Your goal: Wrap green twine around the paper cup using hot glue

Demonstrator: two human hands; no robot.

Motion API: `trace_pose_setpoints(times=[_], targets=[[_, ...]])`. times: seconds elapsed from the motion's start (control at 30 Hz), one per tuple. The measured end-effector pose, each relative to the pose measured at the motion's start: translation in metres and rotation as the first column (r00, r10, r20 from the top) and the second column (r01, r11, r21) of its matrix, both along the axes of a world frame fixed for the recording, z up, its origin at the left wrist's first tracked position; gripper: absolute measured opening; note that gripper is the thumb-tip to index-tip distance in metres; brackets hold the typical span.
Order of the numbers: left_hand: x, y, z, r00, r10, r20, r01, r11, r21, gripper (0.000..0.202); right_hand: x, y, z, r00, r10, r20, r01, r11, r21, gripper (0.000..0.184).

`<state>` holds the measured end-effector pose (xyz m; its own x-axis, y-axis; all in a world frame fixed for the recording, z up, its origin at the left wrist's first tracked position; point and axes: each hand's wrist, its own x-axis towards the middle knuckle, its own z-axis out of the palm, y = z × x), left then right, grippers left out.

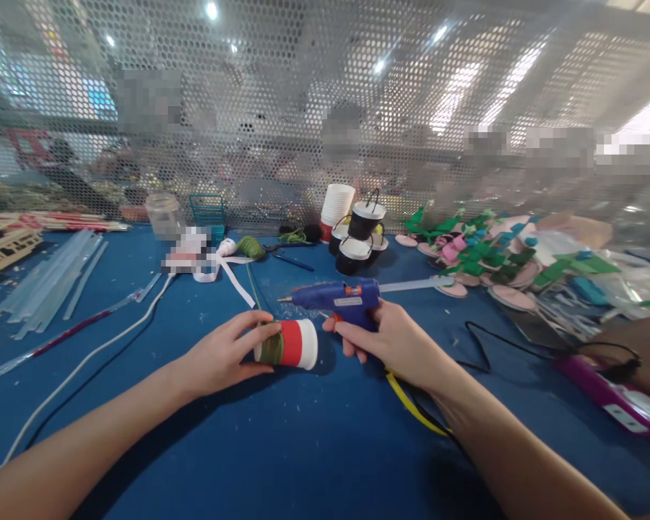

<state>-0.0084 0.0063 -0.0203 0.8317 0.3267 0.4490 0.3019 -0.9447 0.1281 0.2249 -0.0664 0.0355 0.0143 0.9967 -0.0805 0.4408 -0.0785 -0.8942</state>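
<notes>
Lying in left hand (222,357) — cup (292,344); gun (339,296) rightward

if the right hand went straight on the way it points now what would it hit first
Probably the red and white cup lying on its side in the left hand, close ahead of the right hand. The blue glue gun in it seems to aim beyond the cup, though depth is unclear.
</notes>
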Motion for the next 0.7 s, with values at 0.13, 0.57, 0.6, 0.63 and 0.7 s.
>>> trace_pose_setpoints(times=[0.13, 0.57, 0.6, 0.63, 0.7], targets=[[-0.002, 0.000, -0.001, 1.000, 0.002, 0.016, -0.001, 1.000, -0.003, 0.051, -0.004, 0.001, 0.002, 1.000, -0.022, 0.004, 0.022, 1.000, -0.011, 0.020], [-0.005, 0.001, -0.007, 0.997, 0.017, 0.070, -0.015, 0.999, -0.029, 0.052, -0.002, 0.007, 0.019, 0.980, 0.052, 0.191, -0.059, 0.998, 0.033, 0.022], [-0.005, 0.001, -0.007, 0.998, 0.018, 0.068, -0.015, 0.999, -0.039, 0.052, -0.002, 0.007, 0.016, 0.982, 0.059, 0.180, -0.061, 0.998, 0.004, 0.022], [-0.005, 0.001, -0.006, 0.998, 0.018, 0.065, -0.014, 0.999, -0.051, 0.052, -0.001, 0.007, 0.014, 0.984, 0.061, 0.165, -0.057, 0.998, -0.031, 0.021], [-0.006, 0.002, -0.006, 0.998, 0.016, 0.059, -0.011, 0.997, -0.074, 0.051, -0.001, 0.006, 0.010, 0.987, 0.051, 0.150, -0.038, 0.995, -0.092, 0.022]])
